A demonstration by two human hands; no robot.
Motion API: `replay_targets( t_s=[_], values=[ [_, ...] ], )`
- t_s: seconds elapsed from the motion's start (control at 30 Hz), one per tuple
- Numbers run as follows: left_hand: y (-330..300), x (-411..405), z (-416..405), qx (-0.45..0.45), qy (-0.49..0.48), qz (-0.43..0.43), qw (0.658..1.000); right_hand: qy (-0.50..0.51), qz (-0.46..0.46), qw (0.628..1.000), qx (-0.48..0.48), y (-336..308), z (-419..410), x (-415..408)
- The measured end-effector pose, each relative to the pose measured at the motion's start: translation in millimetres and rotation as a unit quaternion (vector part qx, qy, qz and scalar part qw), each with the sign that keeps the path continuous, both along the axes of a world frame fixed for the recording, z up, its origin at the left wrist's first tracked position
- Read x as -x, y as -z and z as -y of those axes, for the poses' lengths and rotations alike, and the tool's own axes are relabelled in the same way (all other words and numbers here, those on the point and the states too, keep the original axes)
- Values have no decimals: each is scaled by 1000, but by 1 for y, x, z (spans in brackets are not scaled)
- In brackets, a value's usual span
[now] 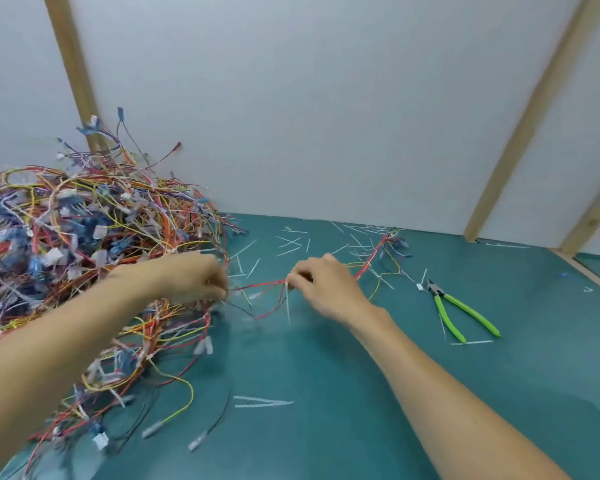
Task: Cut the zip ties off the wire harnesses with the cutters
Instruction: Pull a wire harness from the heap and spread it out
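While cutters [459, 308] lie aside, both hands [326, 289] pinch a red wire harness [371, 259].

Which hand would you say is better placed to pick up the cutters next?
Right. The cutters lie on the mat beyond the right hand, on its outer side; the left hand is at the wire pile, farther away.

A big messy pile of wire harnesses [84, 244] is sitting on the left, full of red, yellow, orange and blue wires. One red and yellow harness [371, 261] is stretching across the middle, with a white zip tie [287, 306] hanging down from it. The green-handled cutters [454, 306] are lying flat on the right, well apart from the pile.
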State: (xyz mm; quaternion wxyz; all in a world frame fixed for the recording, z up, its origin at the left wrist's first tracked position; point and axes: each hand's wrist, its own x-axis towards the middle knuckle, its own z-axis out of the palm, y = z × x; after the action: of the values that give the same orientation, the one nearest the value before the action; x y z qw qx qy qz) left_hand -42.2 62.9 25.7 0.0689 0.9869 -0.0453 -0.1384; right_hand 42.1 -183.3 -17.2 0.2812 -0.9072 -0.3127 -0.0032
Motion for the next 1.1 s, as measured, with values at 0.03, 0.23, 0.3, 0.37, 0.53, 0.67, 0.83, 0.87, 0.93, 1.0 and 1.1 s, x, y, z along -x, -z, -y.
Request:
replay_targets(
  t_s=[0.03,0.23,0.3,0.37,0.53,0.67,0.83,0.87,0.93,1.0,1.1],
  values=[
    [-1,1,-3,-63,-2,33,997,13,-5,1000,7,2,-7,1],
    [9,3,-9,-91,-38,106,989,34,-111,969,-218,5,-27,5],
    [9,3,-10,13,-44,114,992,62,-95,956,-270,8,-23,2],
    [7,4,-7,114,-27,102,988,37,-99,964,-245,14,-18,6],
    [8,1,8,97,-22,86,991,84,-117,985,-98,21,-12,6],
    [3,-3,25,223,-22,-3,975,164,-205,875,-406,14,-18,5],
    [5,-7,34,275,-93,221,931,195,-207,849,-445,12,-12,-5],
    [5,-5,32,239,-94,238,937,197,-216,840,-456,11,-6,-8],
    [5,-1,28,28,-59,165,984,160,-261,829,-468,10,3,-11],
    [8,4,25,-85,-40,66,993,170,-267,812,-490,11,8,-14],
    [6,8,22,-98,-57,61,992,239,-205,830,-460,13,19,-19]
  ],
)
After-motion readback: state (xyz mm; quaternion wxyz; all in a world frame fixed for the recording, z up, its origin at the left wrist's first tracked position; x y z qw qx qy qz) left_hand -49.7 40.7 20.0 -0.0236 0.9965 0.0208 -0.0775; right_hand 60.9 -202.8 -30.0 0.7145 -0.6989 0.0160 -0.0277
